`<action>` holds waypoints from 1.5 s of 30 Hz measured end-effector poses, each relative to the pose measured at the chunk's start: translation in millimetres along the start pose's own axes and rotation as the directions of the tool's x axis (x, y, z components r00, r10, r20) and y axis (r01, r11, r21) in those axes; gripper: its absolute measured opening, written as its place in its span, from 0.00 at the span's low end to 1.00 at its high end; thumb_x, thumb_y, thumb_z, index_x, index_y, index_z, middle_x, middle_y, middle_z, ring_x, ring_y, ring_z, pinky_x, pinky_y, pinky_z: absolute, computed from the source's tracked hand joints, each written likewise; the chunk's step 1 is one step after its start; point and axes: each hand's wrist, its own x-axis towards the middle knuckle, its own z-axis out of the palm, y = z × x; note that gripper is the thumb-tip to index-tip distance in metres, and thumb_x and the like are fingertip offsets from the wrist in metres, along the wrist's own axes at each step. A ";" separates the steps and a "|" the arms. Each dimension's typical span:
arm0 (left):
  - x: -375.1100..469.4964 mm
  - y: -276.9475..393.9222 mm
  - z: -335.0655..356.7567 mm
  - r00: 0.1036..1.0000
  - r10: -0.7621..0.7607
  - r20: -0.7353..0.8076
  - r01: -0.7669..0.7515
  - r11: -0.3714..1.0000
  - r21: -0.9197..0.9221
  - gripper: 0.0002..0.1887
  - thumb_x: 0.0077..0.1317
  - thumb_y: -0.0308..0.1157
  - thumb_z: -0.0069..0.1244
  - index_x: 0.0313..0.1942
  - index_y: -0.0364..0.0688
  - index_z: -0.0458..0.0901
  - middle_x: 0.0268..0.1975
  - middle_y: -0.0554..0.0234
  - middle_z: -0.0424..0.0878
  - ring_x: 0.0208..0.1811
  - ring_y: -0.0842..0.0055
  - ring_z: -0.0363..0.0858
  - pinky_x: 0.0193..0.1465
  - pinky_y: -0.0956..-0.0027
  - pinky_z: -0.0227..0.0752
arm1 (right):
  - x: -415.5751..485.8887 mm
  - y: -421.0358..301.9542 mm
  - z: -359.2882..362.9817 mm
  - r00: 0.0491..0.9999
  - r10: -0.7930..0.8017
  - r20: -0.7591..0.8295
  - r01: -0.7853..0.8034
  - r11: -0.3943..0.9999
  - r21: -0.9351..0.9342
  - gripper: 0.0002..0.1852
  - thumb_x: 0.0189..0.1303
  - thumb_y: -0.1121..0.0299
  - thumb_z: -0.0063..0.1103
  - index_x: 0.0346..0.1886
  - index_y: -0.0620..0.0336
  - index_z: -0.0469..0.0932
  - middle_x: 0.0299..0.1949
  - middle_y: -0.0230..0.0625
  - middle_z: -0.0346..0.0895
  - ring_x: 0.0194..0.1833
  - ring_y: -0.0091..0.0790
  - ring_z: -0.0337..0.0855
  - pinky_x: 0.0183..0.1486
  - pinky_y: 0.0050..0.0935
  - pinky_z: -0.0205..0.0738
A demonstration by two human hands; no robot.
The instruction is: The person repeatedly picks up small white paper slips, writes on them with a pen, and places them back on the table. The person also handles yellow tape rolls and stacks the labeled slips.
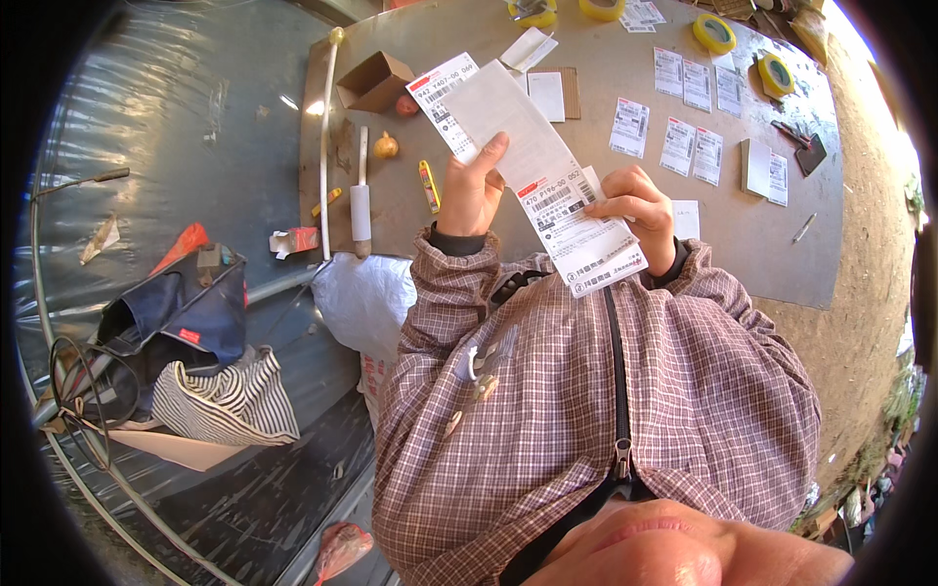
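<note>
Above the table, both hands hold a strip of shipping labels that slants down toward the chest. A printed label with barcodes lies at each end, with a plain pale section between them. My left hand grips the strip's left edge, its thumb lying over the pale section. At the lower right, my right hand pinches the nearer printed label between thumb and fingers. Part of another white paper shows behind that label. The fingers behind the strip are partly hidden.
Several loose labels lie on the metal-topped table, with tape rolls farther back. A yellow utility knife, an onion and an open cardboard box sit left. A white pole stands along the left edge.
</note>
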 end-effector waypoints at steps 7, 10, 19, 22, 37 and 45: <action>3.5 -2.3 3.4 0.991 -0.067 -0.116 0.059 0.996 -0.070 0.23 0.63 0.21 0.59 0.59 0.38 0.74 0.53 0.61 0.82 0.52 0.73 0.83 0.48 0.68 0.82 | 0.9 0.6 -1.3 0.999 -0.041 -0.019 0.041 0.999 0.004 0.15 0.34 0.74 0.77 0.32 0.56 0.87 0.34 0.30 0.76 0.37 0.31 0.78 0.39 0.27 0.76; 0.6 4.1 9.7 0.994 0.048 -0.095 -0.049 0.999 -0.006 0.24 0.62 0.19 0.60 0.58 0.38 0.75 0.53 0.60 0.82 0.53 0.73 0.83 0.51 0.68 0.81 | 0.5 0.9 -0.1 0.999 -0.039 -0.024 0.039 0.999 0.015 0.16 0.33 0.74 0.77 0.32 0.56 0.87 0.35 0.31 0.76 0.37 0.31 0.78 0.40 0.27 0.76; -10.7 20.0 35.4 0.974 0.225 -0.041 -0.224 0.974 0.020 0.23 0.62 0.19 0.60 0.57 0.39 0.76 0.54 0.61 0.83 0.57 0.73 0.81 0.59 0.66 0.78 | 0.9 -1.8 -0.6 0.996 -0.080 -0.043 0.082 0.996 0.045 0.18 0.31 0.73 0.79 0.32 0.55 0.87 0.36 0.32 0.76 0.39 0.33 0.79 0.41 0.30 0.76; -12.6 22.0 35.2 0.984 0.164 -0.062 -0.167 0.985 -0.037 0.22 0.64 0.23 0.60 0.58 0.39 0.76 0.55 0.60 0.82 0.57 0.71 0.81 0.60 0.63 0.78 | 1.5 -2.6 -1.8 0.994 -0.098 -0.038 0.099 0.995 0.025 0.18 0.30 0.73 0.79 0.32 0.54 0.87 0.36 0.32 0.76 0.40 0.34 0.79 0.42 0.31 0.76; 12.5 -23.2 -15.7 0.970 -0.056 -0.238 0.074 0.995 0.067 0.14 0.72 0.31 0.51 0.53 0.36 0.78 0.49 0.59 0.84 0.48 0.72 0.85 0.44 0.67 0.82 | 10.5 -2.5 -17.2 0.997 -0.073 -0.029 0.075 0.996 0.058 0.14 0.37 0.71 0.80 0.29 0.52 0.83 0.46 0.34 0.83 0.56 0.40 0.78 0.59 0.39 0.73; -19.3 -60.6 -10.1 0.896 -0.332 0.294 0.240 0.920 0.309 0.24 0.76 0.43 0.46 0.63 0.33 0.72 0.54 0.49 0.83 0.50 0.68 0.86 0.45 0.67 0.84 | 10.3 12.8 -19.8 0.778 0.593 -0.207 -0.394 0.718 0.575 0.11 0.62 0.82 0.64 0.48 0.66 0.80 0.47 0.37 0.84 0.48 0.29 0.82 0.52 0.30 0.77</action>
